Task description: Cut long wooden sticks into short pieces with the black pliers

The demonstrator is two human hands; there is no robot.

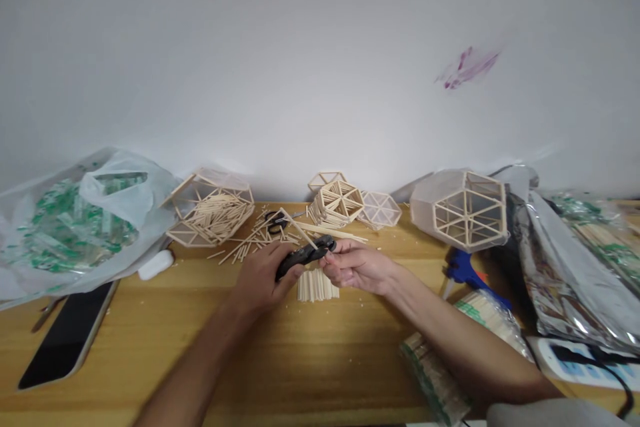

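I note left fingers (281, 251) gripping the black tool (304, 256); right fingers (342, 275), hold hidden. The stick (299, 228), toward eleven o'clock, appears light, brittle: pinch mid-length.

A plain pale grey wall (300, 67), smeared with a purple stain (467, 69) towards the right, rises behind a wooden worktop (165, 320) in soft, slightly dim light.
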